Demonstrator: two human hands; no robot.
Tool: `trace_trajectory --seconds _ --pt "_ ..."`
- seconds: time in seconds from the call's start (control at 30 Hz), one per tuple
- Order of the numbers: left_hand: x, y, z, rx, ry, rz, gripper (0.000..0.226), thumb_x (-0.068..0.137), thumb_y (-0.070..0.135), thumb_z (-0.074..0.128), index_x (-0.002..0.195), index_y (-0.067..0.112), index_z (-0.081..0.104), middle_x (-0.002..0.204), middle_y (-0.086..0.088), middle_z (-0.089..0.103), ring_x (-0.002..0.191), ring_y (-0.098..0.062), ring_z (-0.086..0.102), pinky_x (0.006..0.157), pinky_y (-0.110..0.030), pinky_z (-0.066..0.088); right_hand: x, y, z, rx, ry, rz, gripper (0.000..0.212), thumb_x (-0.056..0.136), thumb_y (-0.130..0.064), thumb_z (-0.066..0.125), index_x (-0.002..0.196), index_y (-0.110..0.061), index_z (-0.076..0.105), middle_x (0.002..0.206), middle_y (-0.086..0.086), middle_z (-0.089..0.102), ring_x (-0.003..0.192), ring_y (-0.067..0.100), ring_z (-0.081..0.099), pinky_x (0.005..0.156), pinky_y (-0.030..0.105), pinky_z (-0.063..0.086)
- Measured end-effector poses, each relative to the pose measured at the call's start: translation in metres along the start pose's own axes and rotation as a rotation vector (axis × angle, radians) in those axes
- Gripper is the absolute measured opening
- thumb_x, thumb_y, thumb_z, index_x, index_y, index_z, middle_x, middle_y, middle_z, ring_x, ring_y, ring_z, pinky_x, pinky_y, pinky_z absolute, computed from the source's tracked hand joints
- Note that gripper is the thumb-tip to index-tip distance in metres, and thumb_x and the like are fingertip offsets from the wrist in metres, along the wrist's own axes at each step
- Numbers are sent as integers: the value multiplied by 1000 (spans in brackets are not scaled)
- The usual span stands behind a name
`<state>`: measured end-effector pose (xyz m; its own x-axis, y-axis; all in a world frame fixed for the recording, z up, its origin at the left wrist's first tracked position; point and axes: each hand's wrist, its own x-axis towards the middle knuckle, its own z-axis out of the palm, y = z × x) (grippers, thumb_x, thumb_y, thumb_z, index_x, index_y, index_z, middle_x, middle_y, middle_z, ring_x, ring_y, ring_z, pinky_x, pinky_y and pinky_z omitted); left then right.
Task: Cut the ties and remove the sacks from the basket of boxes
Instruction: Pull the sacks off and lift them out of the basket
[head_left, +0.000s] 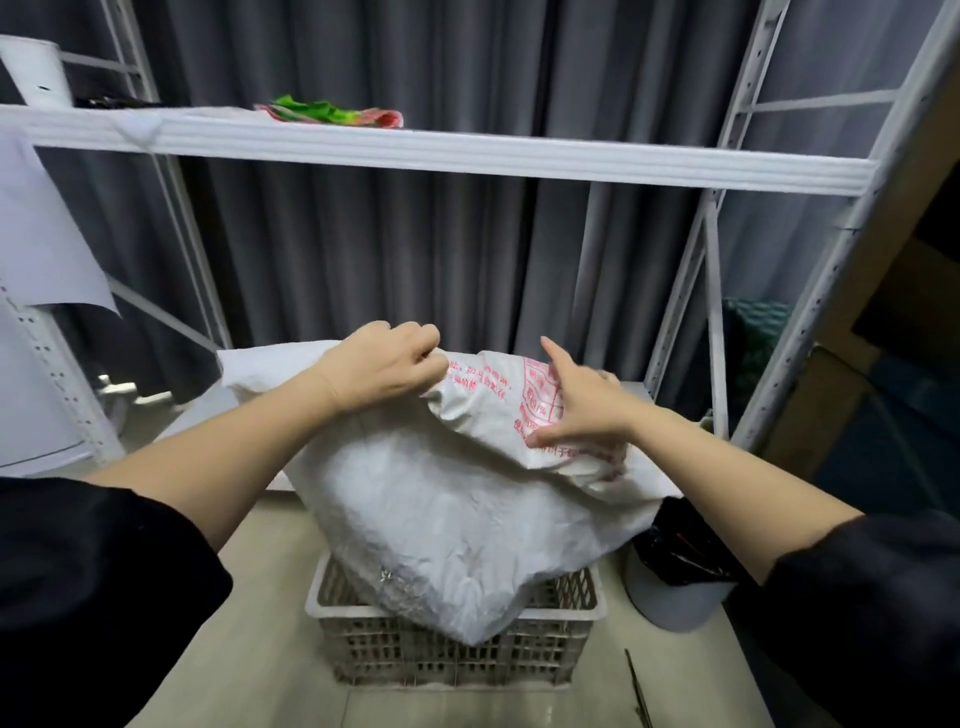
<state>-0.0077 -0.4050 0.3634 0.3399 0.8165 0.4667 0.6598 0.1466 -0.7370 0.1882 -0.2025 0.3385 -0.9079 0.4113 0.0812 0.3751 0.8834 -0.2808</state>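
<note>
A crumpled white woven sack (441, 509) with red print hangs lifted above a pale plastic mesh basket (457, 654) on the floor, its lower corner still inside the rim. My left hand (384, 364) grips the sack's top edge in curled fingers. My right hand (576, 400) pinches the printed part of the sack between thumb and fingers, index finger pointing up. The sack hides whatever is in the basket.
A white metal rack stands behind, its shelf (467, 150) carrying a green and red bag (332, 111). Another white sack (270, 364) lies on the lower shelf. A grey bin with a black liner (675, 582) stands right of the basket. Thin scissors (638, 691) lie on the floor.
</note>
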Motion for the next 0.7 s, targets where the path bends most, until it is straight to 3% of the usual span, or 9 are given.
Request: trace_trajectory --seconds 0.07,0.17,0.23,0.3,0.37,0.47,0.53,0.63,0.7 --pt "-3 1 -4 -27 -30 59 18 70 0 51 78 11 39 68 -5 45 51 -21 38 43 -27 24 7 -1 14 -58 -63 79 108 63 -54 74 146 -20 13 131 1 58 122 26 51 99 39 33" --pt "-18 9 -7 -264 -187 156 36 79 48 52 84 13 53 91 -6 56 70 -23 54 60 -33 43 13 2 36 -217 92 78 53 81 -36 63 122 -15 37 117 7 64 110 30 57 79 37 36" --pt "-25 14 -8 -406 -200 29 40 83 57 46 87 19 61 112 -6 57 92 -24 59 76 -36 46 15 5 44 -227 242 44 33 84 -20 55 113 -11 41 111 10 63 103 34 58 66 35 31" --pt "-29 16 -3 -490 -224 -243 47 76 57 54 111 25 59 139 -7 44 125 -24 47 95 -45 42 15 9 47 -219 349 -27 23 81 -10 50 103 -10 44 104 10 60 98 35 56 63 34 26" --pt "-32 18 3 -584 -539 -483 99 64 63 64 147 27 23 157 -5 16 144 -24 18 114 -52 22 13 13 49 -240 389 -130 20 77 -6 51 96 -12 47 97 9 58 92 35 54 63 33 24" --pt "-42 25 18 -494 -921 -553 132 54 65 73 149 34 -14 160 -6 2 144 -30 19 111 -51 21 7 23 53 -398 408 -269 30 67 -6 64 87 -18 45 84 6 56 76 32 55 58 31 23" --pt "-52 34 27 -420 -1009 -607 131 55 62 73 148 33 -14 156 -11 17 131 -32 41 102 -46 32 3 29 55 -499 435 -338 36 63 -9 70 85 -20 43 79 4 54 70 30 54 55 30 24" --pt "-60 54 40 -348 -933 -666 95 67 55 66 142 20 19 126 -9 54 108 -29 58 89 -38 44 -4 35 60 -419 365 -313 33 73 -30 60 103 -20 50 95 6 56 85 32 58 60 34 39" --pt "-58 60 42 -346 -879 -657 70 76 51 64 128 16 33 115 -7 59 102 -29 61 77 -34 46 -11 39 60 -278 106 -91 79 67 -58 47 137 -23 34 129 3 46 116 29 50 85 41 43"
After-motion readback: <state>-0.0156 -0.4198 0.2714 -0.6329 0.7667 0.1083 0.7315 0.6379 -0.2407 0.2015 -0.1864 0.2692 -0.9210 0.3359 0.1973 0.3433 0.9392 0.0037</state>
